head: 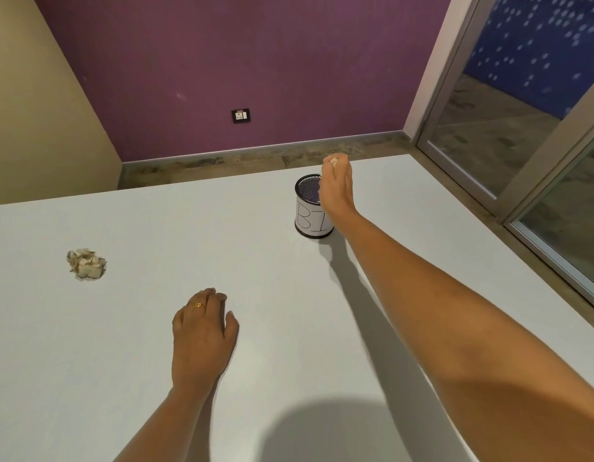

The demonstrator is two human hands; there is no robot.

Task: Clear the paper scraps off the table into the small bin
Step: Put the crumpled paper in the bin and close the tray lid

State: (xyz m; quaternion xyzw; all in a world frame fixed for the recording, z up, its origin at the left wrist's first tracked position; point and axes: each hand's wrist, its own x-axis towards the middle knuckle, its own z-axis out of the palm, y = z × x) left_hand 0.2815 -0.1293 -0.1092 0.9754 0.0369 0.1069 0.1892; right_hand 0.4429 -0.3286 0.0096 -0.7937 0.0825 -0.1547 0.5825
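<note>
Scrap pile: a pile of paper scraps (86, 264) is lying on the left part of the worktop (148, 221), well apart from the bin. The pieces are small, squarish and off-white, and they are sitting in a loose, crumpled heap.

Held scraps: a small wad of scraps (334, 161) is showing pale and creased at the tips of the right hand, above and just beyond the bin's far rim.

Right hand: the right hand (337, 188) is reaching out on a nearly straight arm, back of the hand towards the camera. Its fingers (344, 160) are curling together and pinching the wad. The hand is covering the bin's right side.

Bin: the small bin (307, 225) is standing upright near the far edge of the worktop. It is a black mesh cylinder with an open top, and a white paper band with hand-drawn letters is wrapping its wall.

Left hand: the left hand (202, 331) is resting palm down on the near worktop, holding nothing. Its fingers (219, 299) are lying close together and slightly bent, and one is wearing a gold ring (198, 305).

Worktop: it is looking smooth, matte and pale grey.

Surroundings: a purple wall (255, 61) is carrying a wall socket (241, 116), and a metal-framed glass door (509, 128) is standing to the right.
</note>
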